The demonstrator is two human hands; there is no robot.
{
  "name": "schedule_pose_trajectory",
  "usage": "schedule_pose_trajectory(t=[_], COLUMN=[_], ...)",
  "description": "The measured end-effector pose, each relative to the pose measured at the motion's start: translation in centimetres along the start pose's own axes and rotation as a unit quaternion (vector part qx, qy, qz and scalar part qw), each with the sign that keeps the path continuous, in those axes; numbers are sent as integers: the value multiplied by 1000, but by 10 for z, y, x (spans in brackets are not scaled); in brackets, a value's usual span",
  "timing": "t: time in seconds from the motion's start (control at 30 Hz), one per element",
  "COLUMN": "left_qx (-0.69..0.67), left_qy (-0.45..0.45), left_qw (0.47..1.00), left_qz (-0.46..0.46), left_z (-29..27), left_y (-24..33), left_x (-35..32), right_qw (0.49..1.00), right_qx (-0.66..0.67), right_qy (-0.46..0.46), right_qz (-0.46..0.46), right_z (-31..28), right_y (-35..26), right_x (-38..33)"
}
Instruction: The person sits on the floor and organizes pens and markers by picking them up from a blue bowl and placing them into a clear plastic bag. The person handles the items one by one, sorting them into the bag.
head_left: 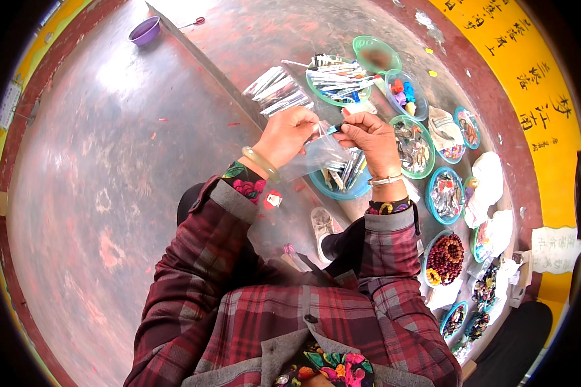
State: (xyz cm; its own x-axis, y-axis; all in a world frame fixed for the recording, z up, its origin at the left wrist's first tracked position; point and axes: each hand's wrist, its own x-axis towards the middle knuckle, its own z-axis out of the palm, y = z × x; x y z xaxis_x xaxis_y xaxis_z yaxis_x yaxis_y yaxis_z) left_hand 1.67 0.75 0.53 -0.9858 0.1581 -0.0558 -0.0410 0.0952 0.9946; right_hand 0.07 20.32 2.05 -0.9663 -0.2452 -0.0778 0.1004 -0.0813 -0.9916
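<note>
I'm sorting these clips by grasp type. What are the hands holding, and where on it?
Both hands hold one small clear plastic bag by its top edge: the left hand at the left side of the opening, the right hand at the right side.

Both forearms reach forward above the clear plastic bag, the left hand and right hand pinching its top edge, fingertips nearly meeting.

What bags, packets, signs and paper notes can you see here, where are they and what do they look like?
Clear plastic bag: held open between the left hand and right hand, see-through and crinkly.
Pile of small clear packets: on the floor beyond the hands, shiny.
Yellow sign: along the right wall, long, with dark writing.
White paper note: low on the right wall, handwritten.
</note>
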Motion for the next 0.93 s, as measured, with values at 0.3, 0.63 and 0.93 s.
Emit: schedule_pose_trajectory(t=[0.3,0.63,0.93], left_qx=[-204,-158,-45], left_qy=[7,-43,-79], left_qw=[978,985,994], left_qz=[-47,-49,-52], left_z=[0,0,-12], left_y=[-7,-8,-11], left_x=[3,0,5], right_qw=[988,998,991], right_qx=[-37,-48,87], right_qy=[94,40,82], right_qz=[-121,-9,-64], right_z=[23,19,7], right_y=[20,23,33], right_x=[1,1,9])
